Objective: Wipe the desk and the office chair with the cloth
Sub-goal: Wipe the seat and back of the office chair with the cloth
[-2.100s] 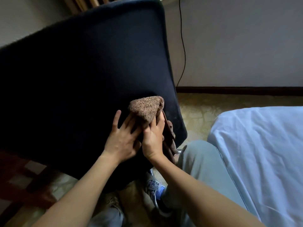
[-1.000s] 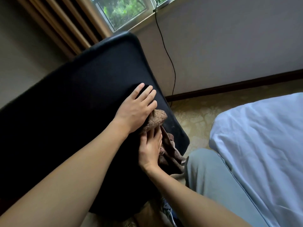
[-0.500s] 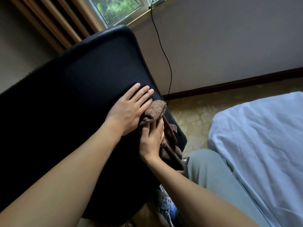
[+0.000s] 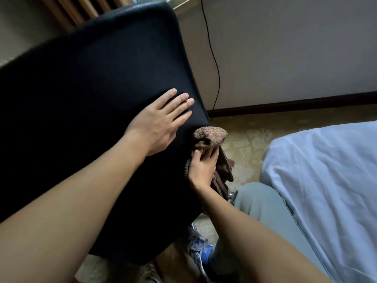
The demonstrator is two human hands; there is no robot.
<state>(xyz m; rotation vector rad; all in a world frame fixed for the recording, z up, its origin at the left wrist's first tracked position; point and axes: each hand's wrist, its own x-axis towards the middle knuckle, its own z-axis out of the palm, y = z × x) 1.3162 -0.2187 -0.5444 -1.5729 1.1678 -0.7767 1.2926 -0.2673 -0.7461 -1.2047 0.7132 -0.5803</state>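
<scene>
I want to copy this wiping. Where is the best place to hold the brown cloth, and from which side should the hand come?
Grip the cloth at its bunched middle, where the right hand presses it against the chair's right edge. Come from the chair's open right side, probably palm toward the edge: the folded top forms a pad, and the loose tail hangs below. The left hand lies flat on the back, steadying it.

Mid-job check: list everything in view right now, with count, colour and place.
office chair: one, black, fills the left half
cloth: one, brown, at the chair's right edge
cable: one, black, hanging down the wall
bed sheet: one, pale blue, right
curtain: one, tan, top left
shoe: one, grey and blue, bottom centre
trouser leg: one, grey-green, lower right
left hand: flat on the chair
right hand: gripping the cloth
</scene>
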